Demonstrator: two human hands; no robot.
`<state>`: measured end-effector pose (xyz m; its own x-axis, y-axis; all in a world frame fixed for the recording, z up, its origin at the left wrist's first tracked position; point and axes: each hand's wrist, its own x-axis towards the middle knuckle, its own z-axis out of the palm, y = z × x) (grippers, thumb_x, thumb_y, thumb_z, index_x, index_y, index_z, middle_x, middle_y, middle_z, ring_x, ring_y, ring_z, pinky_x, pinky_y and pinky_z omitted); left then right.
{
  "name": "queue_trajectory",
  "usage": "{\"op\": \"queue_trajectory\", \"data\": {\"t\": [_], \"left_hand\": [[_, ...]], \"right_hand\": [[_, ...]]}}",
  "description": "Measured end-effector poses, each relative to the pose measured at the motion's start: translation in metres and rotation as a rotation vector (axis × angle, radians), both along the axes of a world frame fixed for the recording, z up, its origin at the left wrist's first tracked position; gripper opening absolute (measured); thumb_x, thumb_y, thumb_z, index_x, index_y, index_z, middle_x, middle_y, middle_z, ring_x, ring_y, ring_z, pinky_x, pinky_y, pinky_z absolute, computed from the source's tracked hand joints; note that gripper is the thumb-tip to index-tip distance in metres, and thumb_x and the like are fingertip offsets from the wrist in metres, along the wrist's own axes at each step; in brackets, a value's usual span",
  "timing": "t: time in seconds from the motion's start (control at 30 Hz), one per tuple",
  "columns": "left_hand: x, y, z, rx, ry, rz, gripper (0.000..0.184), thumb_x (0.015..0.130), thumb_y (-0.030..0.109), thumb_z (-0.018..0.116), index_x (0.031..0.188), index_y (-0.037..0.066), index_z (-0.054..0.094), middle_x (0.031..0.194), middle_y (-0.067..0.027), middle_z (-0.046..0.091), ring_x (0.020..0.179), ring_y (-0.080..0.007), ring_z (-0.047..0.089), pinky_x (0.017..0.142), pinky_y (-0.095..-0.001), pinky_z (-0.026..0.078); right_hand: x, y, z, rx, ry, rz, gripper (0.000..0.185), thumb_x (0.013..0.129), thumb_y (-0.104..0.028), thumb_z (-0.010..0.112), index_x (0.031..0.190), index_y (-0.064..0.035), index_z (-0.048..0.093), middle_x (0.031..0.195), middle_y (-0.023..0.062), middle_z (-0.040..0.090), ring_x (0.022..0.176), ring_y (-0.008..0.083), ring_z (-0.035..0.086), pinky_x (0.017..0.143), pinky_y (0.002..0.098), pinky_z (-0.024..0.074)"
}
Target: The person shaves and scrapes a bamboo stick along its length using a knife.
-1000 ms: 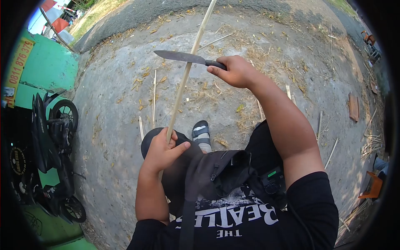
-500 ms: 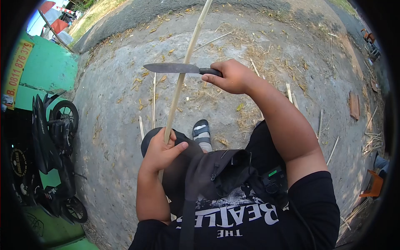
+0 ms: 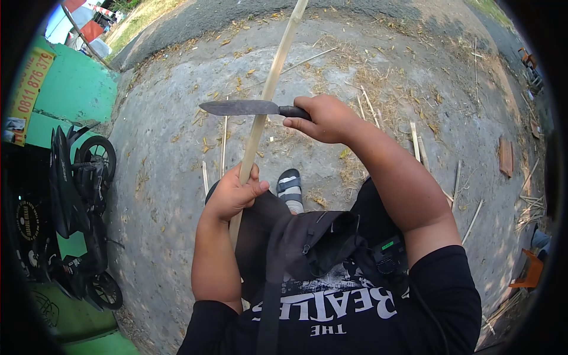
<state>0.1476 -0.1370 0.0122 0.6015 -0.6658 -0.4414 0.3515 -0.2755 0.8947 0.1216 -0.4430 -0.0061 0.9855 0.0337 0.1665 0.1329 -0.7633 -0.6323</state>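
Ground: rough grey concrete (image 3: pixel 165 177), littered with dry leaves and straw; green wall (image 3: pixel 80 83) and parked motorbike (image 3: pixel 68 189) on the left side of the view.
Strip: long, pale, wood-like strip (image 3: pixel 253 139), slanted up and away from the body; top ran out of frame, lower part passed by the left leg, bottom end not visible.
Left hand: hand (image 3: pixel 232 195) wrapped around the strip, thumb sticking out to the side.
Right hand: hand (image 3: pixel 325 118) closed around the handle of the knife (image 3: pixel 239 107).
Blade: lay across the strip above the left hand, tip toward view left; seemed to touch, but could not tell if it bit in.
Change: over the last second the knife had come down the strip and the gap to the left hand had narrowed; looked like a stroke drawn toward the body, so less length remained between blade and fingers.
Nearby: loose thin sticks (image 3: pixel 224 142) on the concrete, sandalled foot (image 3: pixel 289 189) just beyond the bag (image 3: pixel 313 242) on the lap.
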Motion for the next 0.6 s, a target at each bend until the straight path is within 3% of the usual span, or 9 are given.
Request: {"op": "queue_trajectory", "data": {"t": [0.17, 0.3, 0.6], "left_hand": [[0.008, -0.004, -0.008, -0.091, 0.171, 0.007, 0.036, 0.091, 0.014, 0.086, 0.101, 0.014, 0.051, 0.072, 0.0078, 0.047, 0.053, -0.0022, 0.039, 0.046, -0.0217, 0.028], [0.01, -0.003, -0.013, -0.052, 0.124, 0.048, 0.037, 0.09, 0.013, 0.085, 0.1, 0.014, 0.05, 0.072, 0.0077, 0.047, 0.053, -0.0022, 0.038, 0.046, -0.022, 0.027], [0.012, -0.01, -0.012, -0.001, 0.088, 0.106, 0.037, 0.089, 0.012, 0.085, 0.099, 0.014, 0.049, 0.071, 0.0078, 0.046, 0.052, -0.0022, 0.038, 0.045, -0.0228, 0.026]], "right_hand": [[-0.004, 0.001, 0.008, -0.073, 0.076, 0.092, 0.055, 0.098, -0.06, 0.066, 0.091, -0.0058, 0.067, 0.073, 0.0209, 0.067, 0.076, 0.0445, 0.069, 0.069, 0.0528, 0.0519], [-0.007, 0.019, 0.022, -0.214, 0.252, 0.102, 0.068, 0.098, -0.072, 0.054, 0.104, -0.0071, 0.074, 0.088, 0.0196, 0.074, 0.093, 0.0412, 0.073, 0.083, 0.053, 0.0569], [-0.006, 0.032, 0.019, -0.218, 0.247, 0.078, 0.067, 0.098, -0.071, 0.055, 0.104, -0.0073, 0.075, 0.09, 0.0183, 0.075, 0.093, 0.0409, 0.073, 0.082, 0.0511, 0.0574]]}}
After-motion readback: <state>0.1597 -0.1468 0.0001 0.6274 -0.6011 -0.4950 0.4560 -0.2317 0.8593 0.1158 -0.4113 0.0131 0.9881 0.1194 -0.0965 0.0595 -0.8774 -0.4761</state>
